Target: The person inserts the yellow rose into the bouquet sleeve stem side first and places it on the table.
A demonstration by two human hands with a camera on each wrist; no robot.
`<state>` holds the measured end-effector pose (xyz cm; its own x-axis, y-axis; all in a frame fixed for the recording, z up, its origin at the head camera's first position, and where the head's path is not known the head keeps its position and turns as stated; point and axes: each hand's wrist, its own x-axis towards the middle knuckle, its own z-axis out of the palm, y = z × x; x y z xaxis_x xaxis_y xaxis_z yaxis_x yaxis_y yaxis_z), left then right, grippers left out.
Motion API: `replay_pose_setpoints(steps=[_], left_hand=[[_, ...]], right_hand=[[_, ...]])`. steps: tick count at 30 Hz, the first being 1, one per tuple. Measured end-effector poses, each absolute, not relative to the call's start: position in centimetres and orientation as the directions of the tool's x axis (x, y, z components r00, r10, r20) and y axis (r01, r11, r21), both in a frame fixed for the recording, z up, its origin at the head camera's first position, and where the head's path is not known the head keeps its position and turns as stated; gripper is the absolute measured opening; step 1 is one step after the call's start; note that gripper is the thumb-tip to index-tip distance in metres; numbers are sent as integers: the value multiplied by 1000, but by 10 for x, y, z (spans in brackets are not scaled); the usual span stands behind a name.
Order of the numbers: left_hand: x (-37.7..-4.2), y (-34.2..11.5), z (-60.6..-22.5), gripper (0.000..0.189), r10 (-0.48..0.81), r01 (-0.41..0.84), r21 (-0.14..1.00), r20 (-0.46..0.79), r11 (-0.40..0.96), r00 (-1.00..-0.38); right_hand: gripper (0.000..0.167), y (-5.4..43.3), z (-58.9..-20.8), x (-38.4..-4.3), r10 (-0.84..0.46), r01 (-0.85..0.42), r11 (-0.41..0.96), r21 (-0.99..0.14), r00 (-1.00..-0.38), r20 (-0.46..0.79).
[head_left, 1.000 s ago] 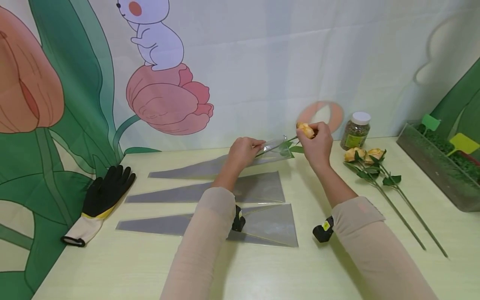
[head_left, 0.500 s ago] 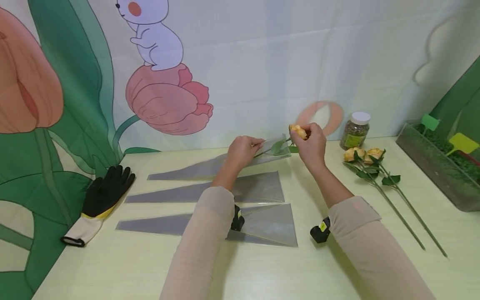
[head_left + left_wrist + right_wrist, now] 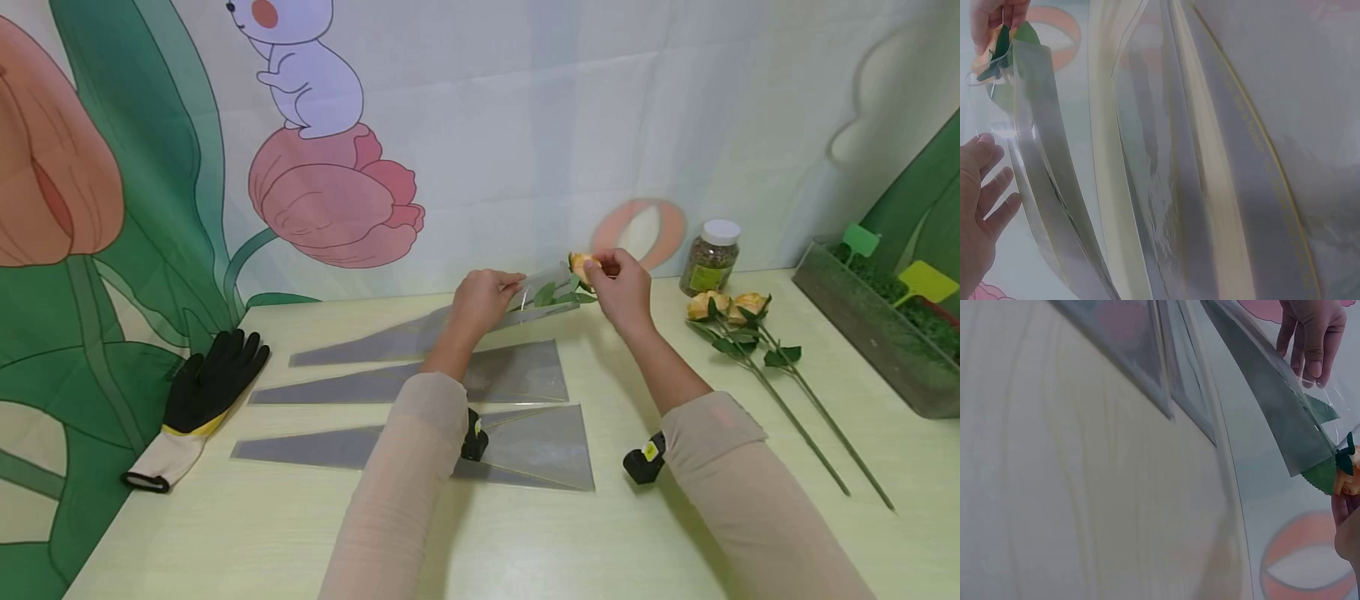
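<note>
My left hand (image 3: 480, 304) pinches the upper edge of a tapered plastic flower sleeve (image 3: 375, 340), raised at its wide end near the wall. By its orange-yellow head, my right hand (image 3: 628, 292) holds an artificial rose (image 3: 581, 268). The rose's stem and some leaves are inside the sleeve; its head is just beyond the mouth. In the left wrist view the sleeve (image 3: 1054, 206) hangs beside the left fingers, its clear front barely visible. The right wrist view has a green leaf (image 3: 1321, 478) poking out beside the rose head (image 3: 1349, 475).
Two more sleeves (image 3: 517, 371) (image 3: 540, 450) lie flat in front. Two roses (image 3: 750, 312) lie on the right near a lidded jar (image 3: 710, 260). A clear planter (image 3: 862, 333) of greenery stands far right. A black-and-white work glove (image 3: 217, 383) lies left. A printed cloth (image 3: 487, 167) hangs behind the table.
My right hand has moved left with the rose, and its stem and leaves have slid deeper into the sleeve. The left hand keeps its hold on the sleeve's edge.
</note>
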<state>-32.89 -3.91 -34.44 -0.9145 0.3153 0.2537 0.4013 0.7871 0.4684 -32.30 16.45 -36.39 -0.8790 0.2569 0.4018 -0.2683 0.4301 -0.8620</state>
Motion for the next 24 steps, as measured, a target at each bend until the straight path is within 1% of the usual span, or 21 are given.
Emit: replay_pose_setpoints(steps=[6, 17, 24], left_hand=[[-330, -39, -345, 28, 316, 398, 469, 247, 788, -916], [-329, -37, -345, 28, 316, 389, 487, 228, 782, -921], [-328, -36, -344, 28, 330, 401, 460, 231, 792, -915]], right_hand=[[27, 167, -362, -323, 228, -238, 416, -878, -907, 354], [24, 171, -365, -321, 206, -217, 401, -890, -925, 318], [25, 172, -365, -322, 193, -182, 418, -890, -939, 283]])
